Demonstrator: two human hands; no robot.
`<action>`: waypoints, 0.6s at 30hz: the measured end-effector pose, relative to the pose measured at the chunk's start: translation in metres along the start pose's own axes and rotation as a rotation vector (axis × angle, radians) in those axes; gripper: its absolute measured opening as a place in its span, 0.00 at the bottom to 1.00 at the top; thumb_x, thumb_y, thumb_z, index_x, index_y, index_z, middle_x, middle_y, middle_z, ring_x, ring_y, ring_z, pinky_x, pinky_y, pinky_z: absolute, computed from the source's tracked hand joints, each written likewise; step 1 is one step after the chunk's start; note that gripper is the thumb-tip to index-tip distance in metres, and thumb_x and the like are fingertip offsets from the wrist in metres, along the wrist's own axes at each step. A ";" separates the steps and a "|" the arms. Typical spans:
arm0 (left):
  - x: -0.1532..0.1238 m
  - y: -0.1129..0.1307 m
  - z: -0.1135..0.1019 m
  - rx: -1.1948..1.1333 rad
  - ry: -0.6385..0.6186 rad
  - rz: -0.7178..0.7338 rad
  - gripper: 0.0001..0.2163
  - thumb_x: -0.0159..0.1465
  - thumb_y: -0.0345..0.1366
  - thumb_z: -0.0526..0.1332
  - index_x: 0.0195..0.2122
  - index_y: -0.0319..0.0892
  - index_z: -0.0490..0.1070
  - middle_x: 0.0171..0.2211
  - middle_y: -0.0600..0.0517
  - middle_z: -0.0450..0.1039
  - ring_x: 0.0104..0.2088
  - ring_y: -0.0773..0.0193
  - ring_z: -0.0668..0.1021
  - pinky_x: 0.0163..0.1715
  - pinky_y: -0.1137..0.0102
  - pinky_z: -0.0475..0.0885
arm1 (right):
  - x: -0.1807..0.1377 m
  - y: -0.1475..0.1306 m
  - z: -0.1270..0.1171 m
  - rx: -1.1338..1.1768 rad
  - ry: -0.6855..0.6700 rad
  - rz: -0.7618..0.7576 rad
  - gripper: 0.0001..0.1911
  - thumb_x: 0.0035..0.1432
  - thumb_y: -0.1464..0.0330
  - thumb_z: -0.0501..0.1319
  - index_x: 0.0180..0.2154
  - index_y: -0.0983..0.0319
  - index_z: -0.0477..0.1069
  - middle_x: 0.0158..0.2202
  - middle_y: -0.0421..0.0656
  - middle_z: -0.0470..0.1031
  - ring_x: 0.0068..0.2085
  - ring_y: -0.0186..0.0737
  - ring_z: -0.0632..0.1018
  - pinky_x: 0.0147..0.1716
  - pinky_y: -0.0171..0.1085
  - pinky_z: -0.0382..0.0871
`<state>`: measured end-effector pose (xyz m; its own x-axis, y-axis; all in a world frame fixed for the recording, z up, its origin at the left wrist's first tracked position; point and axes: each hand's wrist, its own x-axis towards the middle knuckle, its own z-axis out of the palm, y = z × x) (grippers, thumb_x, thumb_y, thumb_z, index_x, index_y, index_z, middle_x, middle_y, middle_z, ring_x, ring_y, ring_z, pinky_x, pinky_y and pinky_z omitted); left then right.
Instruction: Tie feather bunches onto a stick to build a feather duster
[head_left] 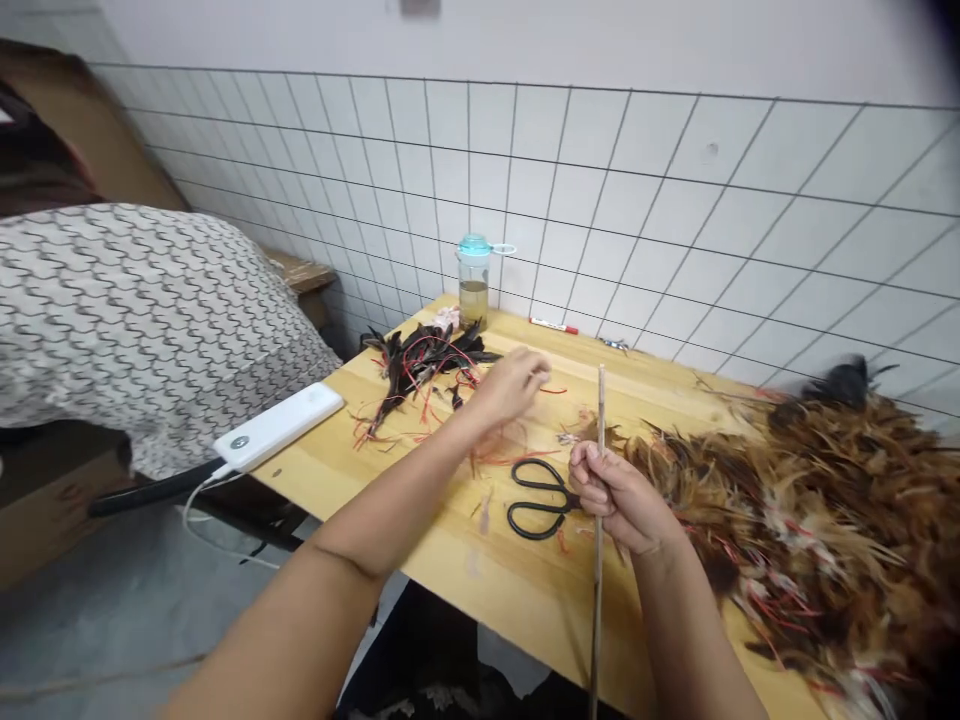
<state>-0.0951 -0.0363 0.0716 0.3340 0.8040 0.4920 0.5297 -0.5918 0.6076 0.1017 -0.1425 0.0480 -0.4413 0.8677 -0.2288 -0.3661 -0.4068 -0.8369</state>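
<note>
My right hand point(611, 490) is wrapped around a thin, pale stick point(598, 590), which stands nearly upright and runs down past the table's front edge. Black-handled scissors point(536, 500) lie beside that hand, their blades hidden behind it. Over the middle of the table my left hand point(517, 382) is slightly blurred with its fingers curled in; whether anything is between them I cannot make out. Just left of it is a loose heap of dark feathers point(412, 365) tangled with red strings point(424, 400). A large pile of brown feathers point(840, 510) covers the table's right side.
A bottle with a blue lid point(473, 285) stands near the wall, with a red-and-white marker point(553, 326) to its right. A white power bank point(279, 428) with a cable lies at the table's left edge. Patterned cloth point(150, 320) is draped beyond that edge.
</note>
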 end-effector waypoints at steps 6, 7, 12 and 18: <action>-0.008 -0.103 -0.081 0.667 0.072 -0.516 0.14 0.65 0.33 0.51 0.43 0.38 0.76 0.44 0.41 0.73 0.48 0.54 0.73 0.51 0.64 0.65 | 0.012 0.020 -0.013 0.087 0.039 0.016 0.14 0.51 0.62 0.69 0.31 0.63 0.68 0.23 0.35 0.58 0.20 0.23 0.49 0.15 0.27 0.36; -0.010 -0.115 -0.085 0.697 0.060 -0.565 0.14 0.64 0.34 0.52 0.43 0.37 0.76 0.44 0.39 0.72 0.48 0.52 0.73 0.51 0.63 0.65 | 0.012 0.023 -0.013 0.097 0.043 0.017 0.14 0.51 0.62 0.69 0.31 0.64 0.68 0.24 0.36 0.58 0.21 0.23 0.50 0.15 0.27 0.36; -0.014 -0.145 -0.081 0.788 -0.031 -0.715 0.17 0.61 0.36 0.57 0.46 0.30 0.75 0.49 0.30 0.70 0.50 0.43 0.72 0.47 0.59 0.68 | 0.009 0.031 -0.008 0.099 0.029 0.017 0.14 0.50 0.62 0.70 0.31 0.64 0.69 0.25 0.37 0.59 0.22 0.24 0.54 0.16 0.27 0.41; -0.012 -0.133 -0.088 0.827 -0.150 -0.760 0.18 0.61 0.37 0.54 0.46 0.32 0.75 0.48 0.30 0.73 0.46 0.44 0.76 0.43 0.61 0.69 | 0.010 0.034 -0.010 0.098 0.058 -0.026 0.14 0.49 0.62 0.70 0.32 0.64 0.69 0.26 0.38 0.60 0.24 0.26 0.57 0.17 0.28 0.46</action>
<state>-0.2383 0.0277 0.0401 -0.2338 0.9706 0.0574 0.9694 0.2281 0.0908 0.0927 -0.1446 0.0127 -0.3831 0.8924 -0.2384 -0.4564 -0.4073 -0.7911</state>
